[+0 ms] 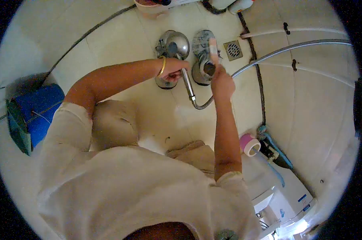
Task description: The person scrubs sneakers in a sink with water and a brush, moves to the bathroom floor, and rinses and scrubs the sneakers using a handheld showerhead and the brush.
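Note:
A pair of grey shoes stands on the pale tiled floor, the left shoe (165, 83) partly hidden and the right shoe (202, 40) wet-looking, with whitish patches like suds. My left hand (174, 69), with a gold bangle at the wrist, is closed round the handle of a metal shower head (180, 43) held over the left shoe. From its lower end a flexible hose (285, 49) curves away to the right. My right hand (223, 83) is closed on a brush (213, 50) with a pale pinkish back, which lies against the right shoe. Its bristles are hidden.
A square floor drain (233, 50) lies right of the shoes. At the left is a blue container (45, 108). A pink and white mug (250, 145) stands near the right wall, beside a white appliance (287, 200). A pink tub (151, 9) shows at the top edge.

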The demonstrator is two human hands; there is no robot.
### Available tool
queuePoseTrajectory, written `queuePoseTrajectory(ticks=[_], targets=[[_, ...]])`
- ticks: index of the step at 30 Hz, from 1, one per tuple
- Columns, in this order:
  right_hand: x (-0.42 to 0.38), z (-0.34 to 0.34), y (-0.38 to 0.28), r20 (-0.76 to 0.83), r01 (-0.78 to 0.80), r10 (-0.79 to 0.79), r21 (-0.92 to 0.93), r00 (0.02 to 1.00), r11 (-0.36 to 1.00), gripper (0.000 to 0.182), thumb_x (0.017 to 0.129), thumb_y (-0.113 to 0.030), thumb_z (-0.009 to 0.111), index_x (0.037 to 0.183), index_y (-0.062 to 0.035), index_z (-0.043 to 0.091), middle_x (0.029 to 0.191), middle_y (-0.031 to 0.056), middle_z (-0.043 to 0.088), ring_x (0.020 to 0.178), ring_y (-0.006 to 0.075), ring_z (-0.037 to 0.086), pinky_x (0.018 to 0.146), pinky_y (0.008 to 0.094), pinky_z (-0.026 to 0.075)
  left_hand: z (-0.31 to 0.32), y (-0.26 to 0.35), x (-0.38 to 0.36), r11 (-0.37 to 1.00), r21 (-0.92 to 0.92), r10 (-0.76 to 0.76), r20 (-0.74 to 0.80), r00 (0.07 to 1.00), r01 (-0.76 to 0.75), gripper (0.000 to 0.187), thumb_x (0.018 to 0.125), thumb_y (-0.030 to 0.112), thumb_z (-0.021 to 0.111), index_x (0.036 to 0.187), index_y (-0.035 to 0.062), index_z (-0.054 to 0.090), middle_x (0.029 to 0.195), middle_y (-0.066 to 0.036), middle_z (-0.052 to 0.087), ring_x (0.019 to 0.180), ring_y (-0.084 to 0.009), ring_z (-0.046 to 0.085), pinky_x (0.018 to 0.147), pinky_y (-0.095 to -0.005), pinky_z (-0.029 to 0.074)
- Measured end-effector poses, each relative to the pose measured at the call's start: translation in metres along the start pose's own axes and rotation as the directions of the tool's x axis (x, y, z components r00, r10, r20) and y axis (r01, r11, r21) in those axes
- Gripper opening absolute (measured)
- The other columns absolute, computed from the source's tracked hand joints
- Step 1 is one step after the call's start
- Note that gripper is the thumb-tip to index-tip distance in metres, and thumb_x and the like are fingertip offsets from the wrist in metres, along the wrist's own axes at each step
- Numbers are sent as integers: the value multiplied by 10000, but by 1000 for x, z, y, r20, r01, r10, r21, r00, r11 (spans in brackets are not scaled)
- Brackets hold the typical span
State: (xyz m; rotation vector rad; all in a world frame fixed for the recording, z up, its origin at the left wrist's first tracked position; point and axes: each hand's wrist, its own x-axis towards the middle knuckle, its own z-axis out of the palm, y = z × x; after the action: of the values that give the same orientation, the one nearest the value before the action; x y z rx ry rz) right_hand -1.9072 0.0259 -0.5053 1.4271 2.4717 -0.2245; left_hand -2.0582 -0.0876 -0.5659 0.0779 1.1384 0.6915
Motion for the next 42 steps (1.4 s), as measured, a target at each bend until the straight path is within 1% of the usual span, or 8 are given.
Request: queuePoseTrajectory(ticks=[6, 13, 17, 22, 25, 31, 38, 42], targets=[[103, 40, 17, -156, 174, -138, 246, 978, 954, 335, 808, -310, 421, 911, -33, 579, 854, 196, 576, 760, 356, 557, 677, 412, 443, 1, 3, 2, 1000, -10, -4, -23, 1000, 4, 248, 731, 294, 510, 587, 118, 408, 453, 14, 328, 388, -108, 380, 342, -237, 334], [38, 36, 69, 57, 88, -96, 131, 994, 987, 346, 818, -289, 383, 870, -8, 579, 885, 195, 565, 812, 345, 541, 738, 410, 425, -10, 0, 24, 997, 48, -57, 59, 997, 54, 229, 721, 293, 517, 585, 132, 428, 461, 24, 340, 401, -94, 381, 358, -230, 330], [122, 61, 42, -204, 303, -269, 161, 941, 939, 301, 791, -246, 406, 830, -6, 582, 829, 187, 574, 772, 347, 545, 708, 411, 431, -2, 7, 11, 998, 60, -20, 24, 1000, 19, 272, 711, 293, 510, 516, 134, 408, 433, 26, 328, 396, -96, 368, 375, -239, 313], [71, 41, 31, -214, 341, -281, 339, 936, 877, 253, 768, -219, 452, 903, -31, 555, 795, 179, 574, 736, 351, 548, 682, 421, 433, -7, 2, 12, 999, 32, 9, 88, 996, -12, 271, 715, 290, 501, 518, 129, 407, 436, 25, 332, 396, -100, 369, 370, -243, 315], [6, 11, 17, -30, 144, -142, 90, 989, 985, 263, 802, -275, 435, 1011, -164, 550, 746, 149, 589, 687, 321, 571, 595, 409, 452, -2, 2, 1, 1000, -8, 18, 36, 999, -17, 275, 703, 293, 502, 507, 131, 398, 443, 23, 339, 399, -102, 373, 373, -244, 320], [76, -2, -31, -171, 271, -290, -125, 942, 954, 201, 794, -202, 420, 921, -123, 555, 717, 129, 594, 639, 301, 582, 537, 399, 460, 2, -2, -4, 998, -40, -54, -75, 996, 51, 296, 689, 318, 499, 492, 137, 373, 457, 21, 359, 420, -104, 396, 385, -243, 330], [0, -5, -40, -7, 390, -413, -314, 911, 866, 412, 737, -113, 472, 1141, -129, 393, 673, 98, 582, 601, 205, 592, 516, 323, 457, 1, -2, -6, 999, -16, -29, -82, 996, 28, 314, 690, 337, 496, 485, 142, 361, 462, 23, 373, 425, -103, 403, 387, -244, 332], [46, -8, -34, 45, 461, -482, -383, 875, 801, 332, 737, -121, 493, 1065, -167, 466, 749, 92, 590, 665, 232, 601, 495, 332, 462, -8, -16, 15, 999, -25, -40, -44, 998, 39, 311, 695, 345, 489, 498, 134, 373, 463, 21, 376, 423, -107, 405, 377, -249, 329]])
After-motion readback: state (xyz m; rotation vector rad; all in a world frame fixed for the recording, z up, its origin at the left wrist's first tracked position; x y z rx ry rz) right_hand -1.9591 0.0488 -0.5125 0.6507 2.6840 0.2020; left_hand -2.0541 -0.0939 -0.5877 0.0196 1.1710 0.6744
